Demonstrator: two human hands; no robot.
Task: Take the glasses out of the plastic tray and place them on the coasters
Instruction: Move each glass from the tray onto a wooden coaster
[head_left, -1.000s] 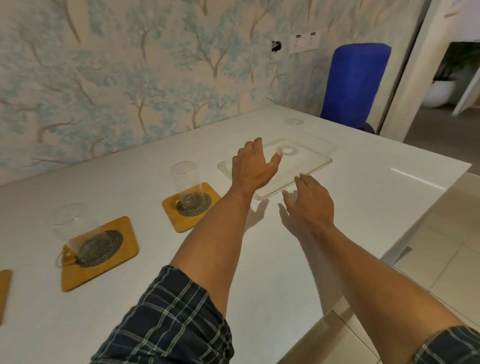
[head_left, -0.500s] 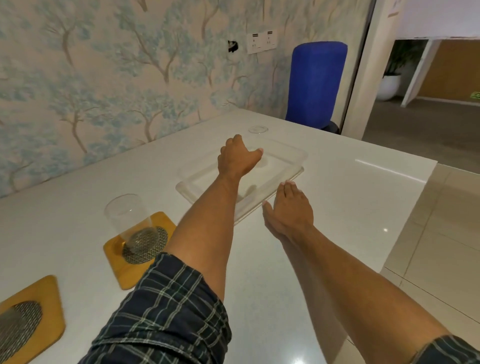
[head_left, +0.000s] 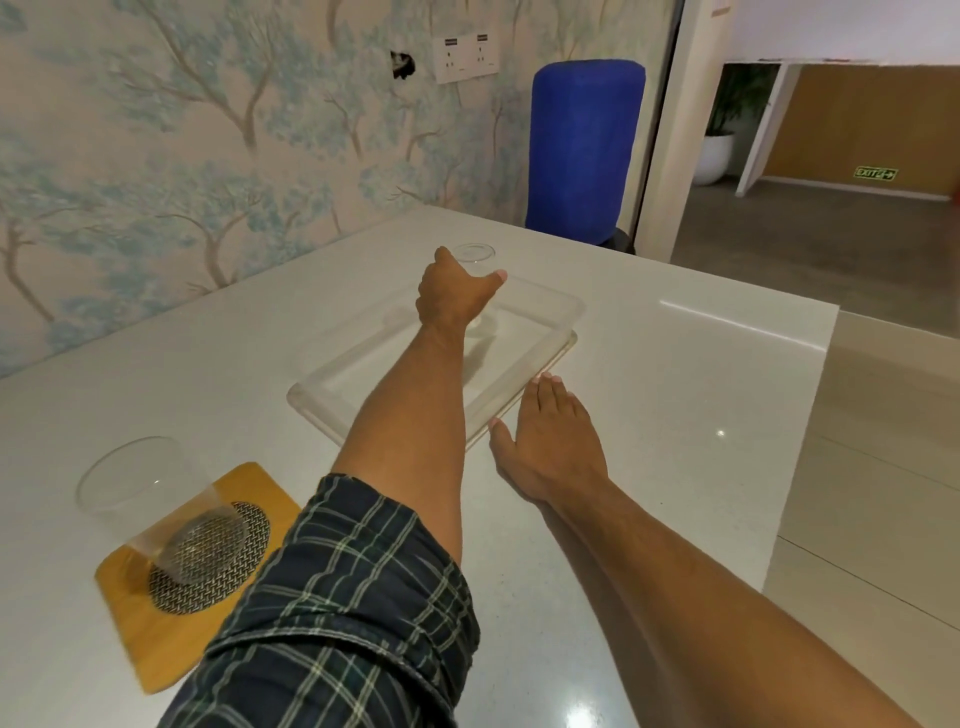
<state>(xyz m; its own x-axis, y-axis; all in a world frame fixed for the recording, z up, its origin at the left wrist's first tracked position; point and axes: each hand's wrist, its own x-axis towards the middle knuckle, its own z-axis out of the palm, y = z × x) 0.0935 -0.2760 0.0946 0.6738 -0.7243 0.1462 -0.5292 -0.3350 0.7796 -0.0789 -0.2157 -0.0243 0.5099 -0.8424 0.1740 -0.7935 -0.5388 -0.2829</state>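
Note:
A clear plastic tray (head_left: 563, 312) lies on the white table. One clear glass (head_left: 477, 260) stands in it, and my left hand (head_left: 453, 296) is wrapped around that glass, hiding most of its body. My right hand (head_left: 550, 441) lies flat and open on the table, fingertips touching the tray's near edge. At the lower left another clear glass (head_left: 150, 499) stands upright on a yellow wooden coaster (head_left: 156, 639) with a round metal mesh centre.
The white table (head_left: 701, 395) ends at its right edge, with tiled floor below. A blue chair (head_left: 582, 150) stands behind the table's far end. Patterned wallpaper runs along the left side. A doorway opens at the right.
My view has swung right, pushing the coasters out to the left. My left hand has reached forward over the tray and closed around the glass. My right hand has settled against the tray's edge.

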